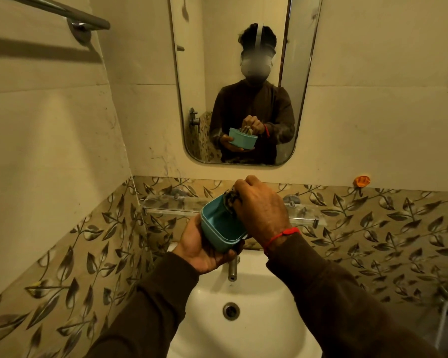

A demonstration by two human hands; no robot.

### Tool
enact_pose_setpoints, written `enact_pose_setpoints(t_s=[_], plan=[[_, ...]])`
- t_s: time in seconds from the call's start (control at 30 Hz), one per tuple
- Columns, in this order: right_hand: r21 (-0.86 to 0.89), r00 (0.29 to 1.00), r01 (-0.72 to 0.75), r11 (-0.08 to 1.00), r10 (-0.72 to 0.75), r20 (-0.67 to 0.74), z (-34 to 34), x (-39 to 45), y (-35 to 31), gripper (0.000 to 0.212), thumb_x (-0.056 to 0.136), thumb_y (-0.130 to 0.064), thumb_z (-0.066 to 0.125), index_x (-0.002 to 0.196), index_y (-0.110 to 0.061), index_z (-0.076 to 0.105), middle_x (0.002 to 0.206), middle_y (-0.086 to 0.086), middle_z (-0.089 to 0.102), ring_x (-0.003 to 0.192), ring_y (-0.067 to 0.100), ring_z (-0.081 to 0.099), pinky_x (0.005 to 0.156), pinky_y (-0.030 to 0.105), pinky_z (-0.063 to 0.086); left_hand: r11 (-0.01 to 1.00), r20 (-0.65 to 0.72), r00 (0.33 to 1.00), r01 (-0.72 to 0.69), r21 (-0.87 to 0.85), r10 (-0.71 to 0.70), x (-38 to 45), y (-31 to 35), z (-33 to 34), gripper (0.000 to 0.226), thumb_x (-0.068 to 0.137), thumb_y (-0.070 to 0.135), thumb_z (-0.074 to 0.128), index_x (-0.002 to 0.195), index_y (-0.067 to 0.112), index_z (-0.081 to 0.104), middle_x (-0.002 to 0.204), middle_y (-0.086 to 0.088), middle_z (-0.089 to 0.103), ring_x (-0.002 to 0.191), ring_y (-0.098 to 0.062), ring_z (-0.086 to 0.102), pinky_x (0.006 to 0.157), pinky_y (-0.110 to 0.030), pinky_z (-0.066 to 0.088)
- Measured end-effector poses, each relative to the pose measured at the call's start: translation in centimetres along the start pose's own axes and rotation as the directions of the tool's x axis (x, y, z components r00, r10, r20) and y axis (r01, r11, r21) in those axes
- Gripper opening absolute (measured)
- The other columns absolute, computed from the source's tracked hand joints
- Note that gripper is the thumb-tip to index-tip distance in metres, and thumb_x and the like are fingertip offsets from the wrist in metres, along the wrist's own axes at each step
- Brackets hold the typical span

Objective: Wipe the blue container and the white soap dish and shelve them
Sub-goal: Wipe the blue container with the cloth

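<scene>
Left hand (202,248) grips blue container (221,223); right hand (260,208) presses what seems a cloth (230,200) inside.

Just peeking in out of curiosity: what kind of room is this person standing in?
A bathroom, most likely in a home. A white washbasin with a tap sits below a wall mirror, and a towel rail hangs on the tiled wall.

Sleeves (347,301): dark brown, long, loose-fitting, reaching both wrists.
Thread (285,235): red, tied at right wrist.
Hands (261,208): bare, ungloved.
</scene>
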State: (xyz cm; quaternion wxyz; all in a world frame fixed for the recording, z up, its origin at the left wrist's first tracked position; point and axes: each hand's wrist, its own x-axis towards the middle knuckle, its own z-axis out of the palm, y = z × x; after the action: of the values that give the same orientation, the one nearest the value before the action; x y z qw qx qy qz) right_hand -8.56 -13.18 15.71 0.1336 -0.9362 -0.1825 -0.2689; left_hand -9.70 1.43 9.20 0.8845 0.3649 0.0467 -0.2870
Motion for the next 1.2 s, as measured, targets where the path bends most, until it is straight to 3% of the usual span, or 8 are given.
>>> enact_pose_setpoints(t_s=[0.3,0.47,0.6,0.7,0.9,1.0,1.13,1.2], plan=[[-0.213,0.967,0.178,0.961,-0.130,0.219,0.0,0.5,-0.3,0.048,0.084,-0.031,0.071,0.125,-0.017,0.052,0.119,0.009,0.063,0.107,0.029,0.059,0.093,0.044,0.044,0.943,-0.050,0.975,-0.197,0.268,0.218,0.3,1.4,0.6,0.055,0.081,0.053,0.056,0.119,0.017,0.071,0.112,-0.021,0.073,0.099,-0.040,0.069,0.082,-0.062,0.058],[-0.157,0.924,0.249,0.956,-0.186,0.334,-0.3,-0.7,-0.9,0.063,0.086,-0.029,0.069,0.139,-0.016,0.038,0.136,0.011,0.054,0.124,0.031,0.050,0.105,0.047,0.036,0.901,-0.047,0.946,-0.290,0.322,0.321,-0.1,1.8,0.1,0.059,0.081,0.053,0.060,0.127,0.016,0.067,0.114,-0.019,0.071,0.102,-0.035,0.066,0.086,-0.052,0.057],[-0.117,0.911,0.328,0.937,-0.281,0.303,-0.5,-1.7,-2.3,0.060,0.086,-0.031,0.067,0.136,-0.013,0.040,0.127,0.010,0.060,0.116,0.030,0.054,0.101,0.047,0.035,0.897,-0.049,0.926,-0.347,0.274,0.374,0.1,1.6,0.1,0.061,0.079,0.048,0.064,0.125,0.008,0.068,0.103,-0.016,0.073,0.089,-0.027,0.070,0.071,-0.039,0.059],[-0.039,0.904,0.363,0.931,-0.341,0.260,-0.4,-2.3,-2.8,0.056,0.087,-0.030,0.065,0.135,-0.016,0.040,0.123,0.008,0.063,0.113,0.029,0.053,0.096,0.046,0.031,0.907,-0.050,0.924,-0.361,0.217,0.380,0.2,1.8,0.0,0.062,0.079,0.044,0.064,0.125,0.003,0.067,0.104,-0.018,0.070,0.091,-0.028,0.069,0.074,-0.038,0.058],[0.400,0.870,0.144,0.905,-0.309,0.385,-0.8,-2.3,-1.4,0.037,0.089,-0.007,0.057,0.122,-0.021,0.049,0.122,0.004,0.059,0.112,0.022,0.051,0.096,0.042,0.041,0.942,0.056,0.952,-0.305,0.137,0.300,-0.3,1.8,-1.1,0.053,0.087,0.043,0.054,0.115,0.004,0.075,0.108,-0.020,0.073,0.095,-0.029,0.073,0.077,-0.038,0.062],[0.712,0.833,-0.129,0.690,-0.315,0.456,-1.9,-2.1,-0.2,0.028,0.091,0.007,0.047,0.106,-0.016,0.056,0.114,0.000,0.058,0.106,0.015,0.056,0.080,0.027,0.055,0.955,0.099,0.956,-0.284,0.088,0.276,-0.5,1.5,-1.6,0.055,0.089,0.045,0.049,0.118,0.005,0.074,0.115,-0.021,0.072,0.102,-0.033,0.071,0.083,-0.043,0.060],[0.846,0.912,-0.254,0.469,-0.174,0.371,-2.4,-1.6,0.5,0.031,0.093,0.004,0.046,0.102,-0.022,0.061,0.109,-0.003,0.063,0.104,0.015,0.061,0.075,0.028,0.058,0.961,0.106,0.964,-0.254,0.109,0.243,-0.4,1.4,-2.0,0.061,0.094,0.056,0.040,0.127,0.015,0.069,0.119,-0.023,0.071,0.106,-0.041,0.065,0.090,-0.057,0.055],[0.811,0.960,-0.233,0.536,-0.004,0.278,-1.9,-1.2,0.4,0.026,0.092,-0.006,0.054,0.098,-0.031,0.061,0.104,-0.008,0.065,0.100,0.012,0.062,0.069,0.021,0.058,0.965,0.087,0.968,-0.243,0.095,0.235,-0.3,1.2,-1.9,0.060,0.094,0.058,0.041,0.126,0.017,0.070,0.122,-0.024,0.070,0.107,-0.044,0.066,0.095,-0.063,0.050]])
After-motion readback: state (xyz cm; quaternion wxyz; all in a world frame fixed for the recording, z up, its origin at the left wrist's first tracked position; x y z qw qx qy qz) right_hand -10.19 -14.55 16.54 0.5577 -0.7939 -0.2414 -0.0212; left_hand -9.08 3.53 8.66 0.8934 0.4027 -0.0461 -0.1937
